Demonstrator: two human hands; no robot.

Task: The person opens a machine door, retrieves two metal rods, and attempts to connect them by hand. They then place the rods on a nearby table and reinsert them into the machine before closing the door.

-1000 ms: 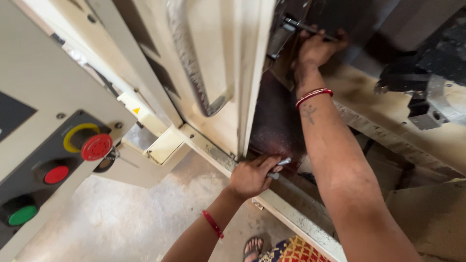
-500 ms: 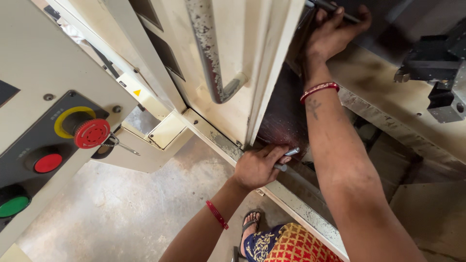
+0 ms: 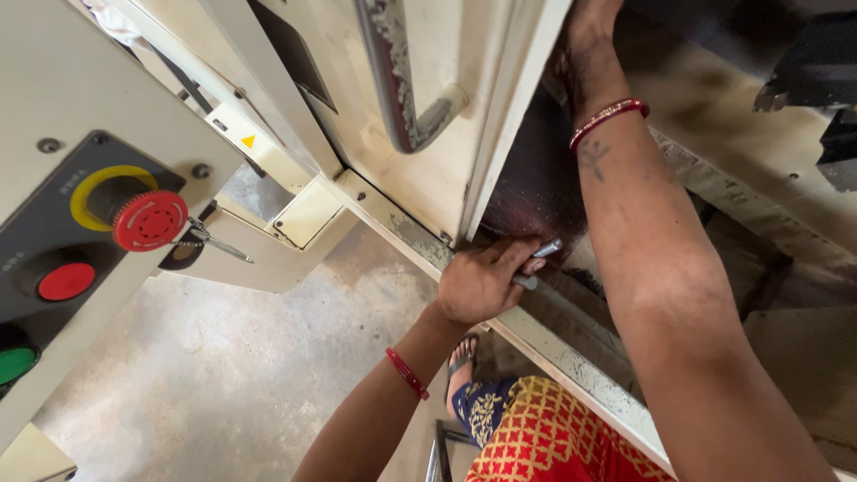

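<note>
Both of your hands are at the machine's open doorway. Your left hand [image 3: 482, 284] is closed around two short grey metal pins [image 3: 536, 264], whose ends poke out past your fingers; it rests against the lower sill [image 3: 571, 353] just below the door's bottom corner. One red thread bangle [image 3: 406, 373] circles that wrist.

Going from the left: the control panel [image 3: 54, 250] carries three round buttons, namely one red mushroom button [image 3: 149, 220] in a yellow ring, one flat red button [image 3: 65, 281] below it, and one green button [image 3: 13, 364] at the edge. One key [image 3: 210, 241] hangs just beside the mushroom button. Next comes the cream door [image 3: 420, 116] with its single curved grey handle [image 3: 397, 80].

Your right hand [image 3: 585, 36] reaches up into the dark interior beside the door's edge; its fingers are cut off by the top of the view, so you cannot tell whether it grips anything. One red beaded bangle [image 3: 609, 118] sits on that wrist.
</note>
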